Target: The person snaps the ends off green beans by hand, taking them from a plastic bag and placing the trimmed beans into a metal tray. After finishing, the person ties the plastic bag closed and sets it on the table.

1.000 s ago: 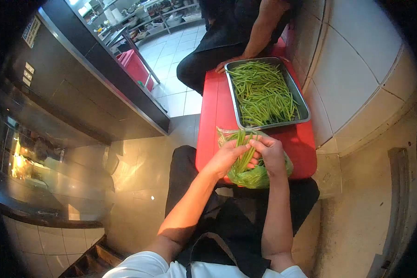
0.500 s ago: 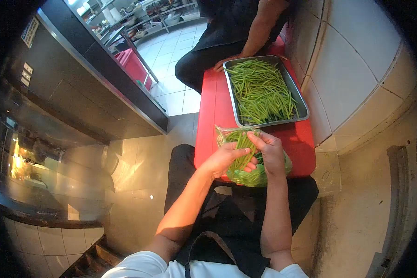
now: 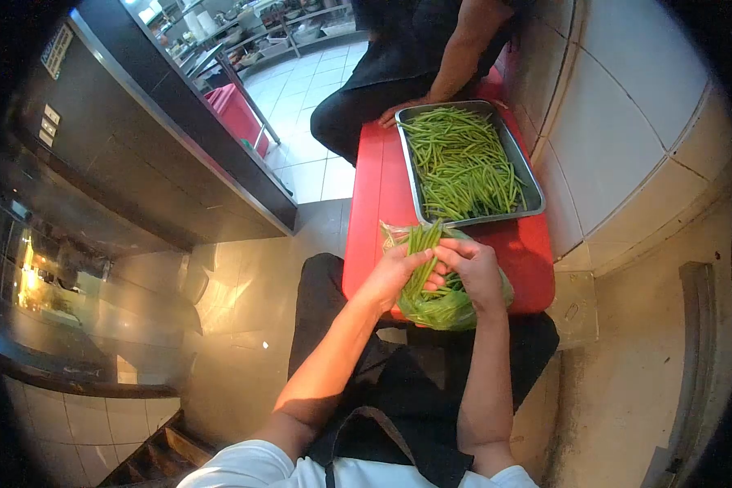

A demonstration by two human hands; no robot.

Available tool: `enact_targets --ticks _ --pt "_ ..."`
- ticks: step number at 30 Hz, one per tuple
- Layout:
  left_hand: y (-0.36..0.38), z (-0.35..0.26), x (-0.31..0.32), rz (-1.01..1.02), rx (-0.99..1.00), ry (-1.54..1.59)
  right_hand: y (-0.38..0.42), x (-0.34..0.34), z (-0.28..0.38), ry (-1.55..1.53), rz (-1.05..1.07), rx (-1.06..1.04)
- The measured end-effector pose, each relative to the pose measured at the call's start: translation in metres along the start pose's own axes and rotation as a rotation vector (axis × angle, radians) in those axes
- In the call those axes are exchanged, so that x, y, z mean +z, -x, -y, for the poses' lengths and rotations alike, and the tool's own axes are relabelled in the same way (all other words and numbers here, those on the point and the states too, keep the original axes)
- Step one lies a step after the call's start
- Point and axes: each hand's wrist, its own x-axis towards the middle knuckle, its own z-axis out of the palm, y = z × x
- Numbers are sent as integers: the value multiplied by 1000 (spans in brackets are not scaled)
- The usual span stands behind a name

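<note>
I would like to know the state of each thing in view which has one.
Tray: uncovered, well filled with beans
Bag: open, beans inside
Left hand: closed around a bunch
Right hand: fingers curled at the bunch, grip unclear
Bench: bearing the tray
Co-worker's hand: resting on the bench

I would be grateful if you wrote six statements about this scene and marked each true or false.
1. The left hand holds a bunch of green beans. True.
2. The metal tray is empty. False: a heap of green beans lies in it.
3. The tray stands on the floor. False: it stands on the red bench.
4. A plastic bag lies beneath the hands. True.
5. The right hand is far from the left. False: the two are close together.
6. Another person's hand rests by the tray's far left corner. True.
</note>
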Motion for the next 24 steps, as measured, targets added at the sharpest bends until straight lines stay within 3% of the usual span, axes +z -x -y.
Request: enact_targets --ticks 5,8,11,20,24 --pt "2 -2 2 4 -9 -24 -2 -5 -9 102 -44 -40" --pt "1 1 0 4 -2 -25 0 3 -1 95 -220 -54" --pt "4 1 1 -30 -18 -81 -3 1 -3 126 -267 -64" --pt "4 -1 -6 -49 106 -258 -2 -2 -5 57 -115 -3" --pt "8 -8 -18 13 129 -367 -1 -8 -5 -149 44 108"
